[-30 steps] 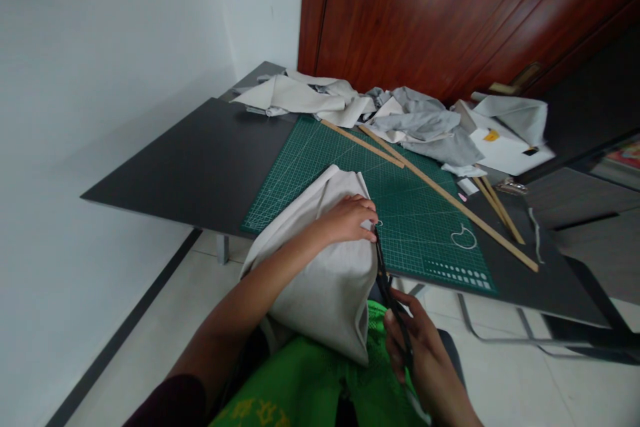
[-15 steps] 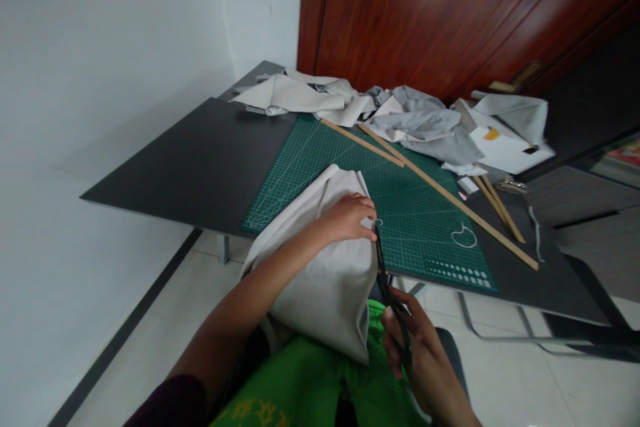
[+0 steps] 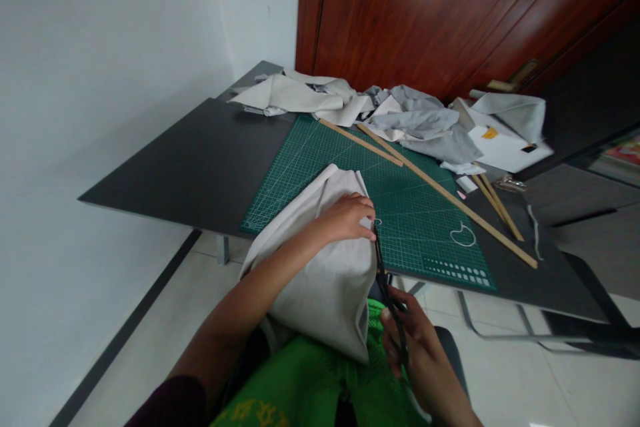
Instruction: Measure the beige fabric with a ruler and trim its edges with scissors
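Observation:
A folded piece of light grey fabric (image 3: 320,280) hangs from the front of the table over my lap. My left hand (image 3: 350,217) is closed on its right edge, with thumb and fingers pinching the cloth. In my right hand (image 3: 410,333) is a pair of dark scissors (image 3: 381,270), held by the handles. The blades point away from me along the fabric's right edge, and their tips reach my left thumb. A short curl of white thread (image 3: 379,221) lies right at the tips.
A green cutting mat (image 3: 425,213) covers the middle of the dark table (image 3: 175,167). Wooden strips (image 3: 450,197) and a loop of white cord (image 3: 463,235) lie on it. Heaped grey cloth (image 3: 425,121) and a white box (image 3: 515,147) stand along the back by the door.
Hands, scissors and fabric keep almost the same place. The whole view has shifted very slightly.

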Motion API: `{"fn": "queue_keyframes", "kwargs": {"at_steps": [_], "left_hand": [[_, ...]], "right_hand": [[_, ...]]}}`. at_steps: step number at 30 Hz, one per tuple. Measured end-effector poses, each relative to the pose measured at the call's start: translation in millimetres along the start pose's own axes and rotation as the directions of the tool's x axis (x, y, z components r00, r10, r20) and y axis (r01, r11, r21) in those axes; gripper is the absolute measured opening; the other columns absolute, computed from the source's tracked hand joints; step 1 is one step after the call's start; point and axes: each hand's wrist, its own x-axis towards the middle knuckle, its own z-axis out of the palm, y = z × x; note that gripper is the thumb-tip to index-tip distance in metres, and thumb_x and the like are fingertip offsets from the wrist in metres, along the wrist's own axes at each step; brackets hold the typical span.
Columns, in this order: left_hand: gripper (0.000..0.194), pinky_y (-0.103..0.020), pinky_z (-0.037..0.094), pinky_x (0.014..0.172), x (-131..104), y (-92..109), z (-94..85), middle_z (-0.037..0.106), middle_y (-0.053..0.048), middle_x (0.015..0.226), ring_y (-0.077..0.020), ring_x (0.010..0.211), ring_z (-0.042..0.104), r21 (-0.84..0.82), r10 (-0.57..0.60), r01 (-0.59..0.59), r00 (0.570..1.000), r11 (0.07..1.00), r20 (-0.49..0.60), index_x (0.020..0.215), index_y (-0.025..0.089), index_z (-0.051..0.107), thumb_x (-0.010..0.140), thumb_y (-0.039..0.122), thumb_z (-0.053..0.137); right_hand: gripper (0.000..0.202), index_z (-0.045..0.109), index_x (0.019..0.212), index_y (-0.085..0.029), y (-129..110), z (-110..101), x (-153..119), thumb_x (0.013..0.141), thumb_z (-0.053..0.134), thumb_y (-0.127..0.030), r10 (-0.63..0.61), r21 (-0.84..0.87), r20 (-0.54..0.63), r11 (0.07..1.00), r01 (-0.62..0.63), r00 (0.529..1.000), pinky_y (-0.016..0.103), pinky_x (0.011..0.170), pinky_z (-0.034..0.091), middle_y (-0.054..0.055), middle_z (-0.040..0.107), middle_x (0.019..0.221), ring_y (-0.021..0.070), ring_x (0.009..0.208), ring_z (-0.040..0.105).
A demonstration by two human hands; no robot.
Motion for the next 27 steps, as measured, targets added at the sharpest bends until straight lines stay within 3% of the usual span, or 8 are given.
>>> {"fn": "queue_keyframes", "kwargs": {"at_steps": [9,19,27], "left_hand": [[0.034,-0.039,0.045,0.103,1.0,-2.4,2.2,0.074,-0.005,0.115,-0.0270,0.115,0.066,-0.011,0.004,-0.004,1.000,1.000,-0.015,0.093,0.020,0.073,0.075,0.039,0.096],[0.035,-0.040,0.046,0.104,1.6,-1.0,1.3,0.074,-0.006,0.119,-0.0273,0.116,0.066,0.006,-0.001,0.001,1.000,1.000,-0.005,0.096,0.020,0.074,0.075,0.038,0.096],[0.035,-0.040,0.046,0.104,1.6,-1.9,2.5,0.074,-0.006,0.120,-0.0273,0.118,0.066,0.016,0.000,0.000,1.000,1.000,-0.009,0.096,0.020,0.073,0.075,0.039,0.096]], "right_hand": [[0.058,0.063,0.121,-0.026,-7.4,-2.4,4.9,0.079,0.086,-0.059,0.076,0.085,0.001,0.994,-0.076,0.997,0.015,0.034,0.029,-0.009,0.054,0.064,0.0076,0.043,0.041],[0.062,0.059,0.124,-0.027,-2.7,-9.2,14.6,0.079,0.085,-0.061,0.070,0.041,0.061,0.996,-0.073,0.996,0.018,0.033,0.032,-0.010,0.053,0.063,0.0094,0.041,0.042],[0.063,0.059,0.128,-0.026,-3.5,-6.0,10.3,0.082,0.084,-0.061,0.027,0.011,0.012,1.000,-0.027,1.000,0.018,0.035,0.033,-0.010,0.053,0.064,0.0076,0.042,0.040]]}}
